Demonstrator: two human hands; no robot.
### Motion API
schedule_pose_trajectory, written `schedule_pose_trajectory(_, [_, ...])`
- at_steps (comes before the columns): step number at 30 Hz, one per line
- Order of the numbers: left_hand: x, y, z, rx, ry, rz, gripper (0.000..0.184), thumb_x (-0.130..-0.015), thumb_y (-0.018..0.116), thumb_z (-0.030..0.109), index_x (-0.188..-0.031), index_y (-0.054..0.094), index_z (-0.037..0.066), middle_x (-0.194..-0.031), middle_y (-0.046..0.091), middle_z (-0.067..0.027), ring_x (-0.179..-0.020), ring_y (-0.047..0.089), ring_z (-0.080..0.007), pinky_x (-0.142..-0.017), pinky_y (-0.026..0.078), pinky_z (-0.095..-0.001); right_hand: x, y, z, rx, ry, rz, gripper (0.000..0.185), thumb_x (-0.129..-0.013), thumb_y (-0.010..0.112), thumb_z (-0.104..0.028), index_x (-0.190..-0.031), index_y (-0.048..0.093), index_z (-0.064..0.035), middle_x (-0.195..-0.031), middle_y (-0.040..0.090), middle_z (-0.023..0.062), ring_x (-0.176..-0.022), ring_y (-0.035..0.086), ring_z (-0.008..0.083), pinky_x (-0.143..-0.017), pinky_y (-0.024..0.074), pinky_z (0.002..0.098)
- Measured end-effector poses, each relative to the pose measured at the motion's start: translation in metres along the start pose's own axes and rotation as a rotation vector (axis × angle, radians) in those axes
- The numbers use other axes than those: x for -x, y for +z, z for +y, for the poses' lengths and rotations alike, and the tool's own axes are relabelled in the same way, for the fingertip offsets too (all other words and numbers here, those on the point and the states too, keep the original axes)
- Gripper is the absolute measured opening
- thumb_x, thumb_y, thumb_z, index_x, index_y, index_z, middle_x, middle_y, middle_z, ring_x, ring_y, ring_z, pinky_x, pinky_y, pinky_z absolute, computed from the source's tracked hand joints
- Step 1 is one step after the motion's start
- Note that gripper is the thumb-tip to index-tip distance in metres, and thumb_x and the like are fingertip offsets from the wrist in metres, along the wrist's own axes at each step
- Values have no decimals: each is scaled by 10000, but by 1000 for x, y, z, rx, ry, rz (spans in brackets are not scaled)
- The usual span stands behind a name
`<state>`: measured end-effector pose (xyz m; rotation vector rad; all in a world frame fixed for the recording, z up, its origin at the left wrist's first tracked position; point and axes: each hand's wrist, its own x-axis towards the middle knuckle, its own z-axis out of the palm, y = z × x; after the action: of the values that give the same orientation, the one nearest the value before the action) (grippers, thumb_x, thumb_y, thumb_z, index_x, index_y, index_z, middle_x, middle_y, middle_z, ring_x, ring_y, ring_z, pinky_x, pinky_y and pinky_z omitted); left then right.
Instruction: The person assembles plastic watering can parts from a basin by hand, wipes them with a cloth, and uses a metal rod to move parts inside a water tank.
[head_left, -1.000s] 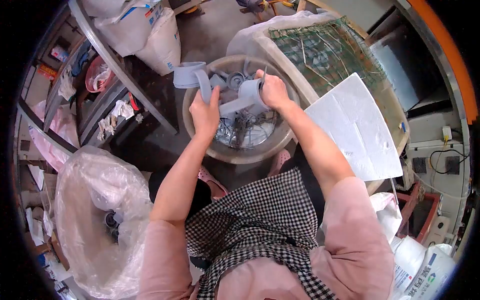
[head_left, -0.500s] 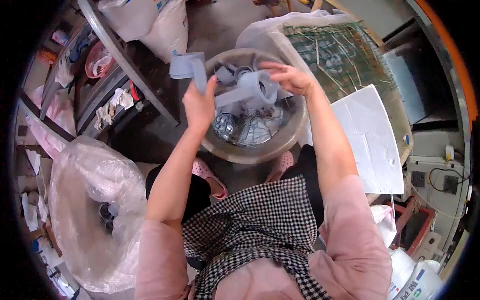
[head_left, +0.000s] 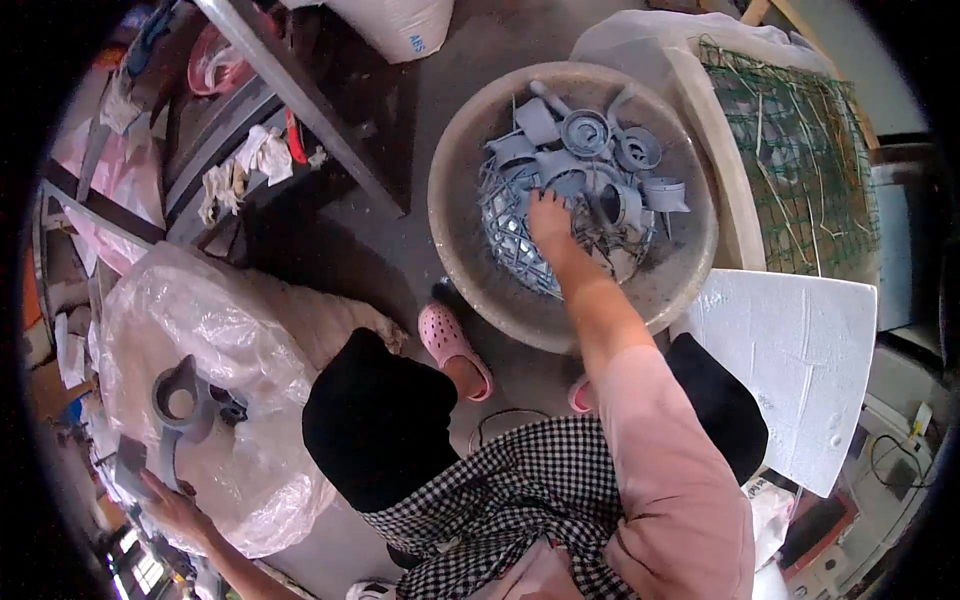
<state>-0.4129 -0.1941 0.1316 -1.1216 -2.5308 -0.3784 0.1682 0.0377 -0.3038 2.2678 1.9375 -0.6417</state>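
My left hand is at the lower left, with its fingers closed on a grey plastic part beside a clear plastic bag. Another grey ring-shaped part with a handle is just above that hand, over the bag; whether the hand touches it I cannot tell. Reaching into a large round basin, my right hand has its fingers bent over a grey plastic part. Several similar ring-shaped parts are heaped around it, above thin grey sticks.
A white foam board lies right of the basin, below a green mesh. A metal frame stands at the upper left. A white sack is at the back. A pink clog is on the floor by the basin.
My left hand has moved from above the basin down to the bag with the grey parts. My right hand has lowered into the heap in the basin. The view has shifted left.
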Motion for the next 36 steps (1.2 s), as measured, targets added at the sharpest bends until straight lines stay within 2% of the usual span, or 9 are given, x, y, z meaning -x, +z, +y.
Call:
schedule_pose_trajectory(6, [-39,82,-78,-268,-193,-28,789,-816,526,610,-1242,491,-53,-1128,590,-240,-1018,581,-351,-872,449,-429,6,-42,65,-460,-317,495,491,-665,524,67,-1148,487,-14,-1092,510,251,-1008,531,404,-891,444,444])
schedule_pose_trajectory(9, [-37,123,39,-88,297,240,673,-841,622,423,-1276,444,-58,-1240,505,-275,-1140,503,-374,-974,381,-413,24,-122,85,-1063,-328,57,610,-654,438,183,-1223,474,-33,-1216,529,112,-1121,496,220,-949,386,306])
schedule_pose_trajectory(14, [98,87,337,759,730,-680,538,-836,652,342,-1212,501,-12,-1166,561,-202,-1089,548,-293,-904,430,-362,79,-231,71,-1219,-391,145,505,-778,455,117,-1246,460,-71,-1147,559,68,-1031,528,194,-911,402,291])
schedule_pose_trajectory(16, [147,122,390,763,774,-1025,695,-814,678,402,-1289,415,-33,-1207,534,-226,-1126,525,-276,-928,425,-356,116,-273,50,-1559,-17,0,347,-913,399,-32,-1246,471,-98,-1150,556,51,-1009,539,179,-862,437,314])
schedule_pose_trajectory(19, [200,105,442,787,535,-1542,980,-725,711,546,-1341,309,-101,-1330,424,-249,-1186,469,-288,-917,427,-377,122,-279,56,-1760,-50,42,331,-991,337,-268,-1243,486,-113,-1133,576,54,-972,569,177,-778,485,343])
schedule_pose_trajectory(26, [249,142,461,1668,-28,-2039,345,-897,562,330,-1052,566,22,-686,555,-73,-716,595,-216,-647,481,-363,139,-273,66,-2152,-251,-101,379,-982,371,-359,-1225,471,-87,-1173,561,84,-1069,548,239,-932,434,438])
schedule_pose_trajectory(28, [239,112,461,1624,-12,-1851,345,-916,512,323,-985,609,-1,-594,548,-93,-610,599,-209,-537,446,-343,154,-286,73,-1785,-240,-247,369,-984,388,-299,-1272,442,-75,-1231,521,105,-1071,546,261,-913,448,459])
schedule_pose_trajectory(31, [231,79,466,1301,627,-594,170,-839,586,124,-808,540,-37,-657,612,-166,-593,604,-281,-604,467,-420,154,-292,101,-1581,-219,-175,400,-968,426,-218,-1346,388,-94,-1269,489,117,-1106,528,260,-885,468,469])
schedule_pose_trajectory(36, [233,91,461,1202,884,-346,108,-777,617,93,-819,562,10,-673,588,-207,-665,594,-384,-607,464,-445,181,-324,89,-1481,-408,-203,487,-880,570,-225,-1331,450,-86,-1263,522,78,-1114,524,191,-916,448,370])
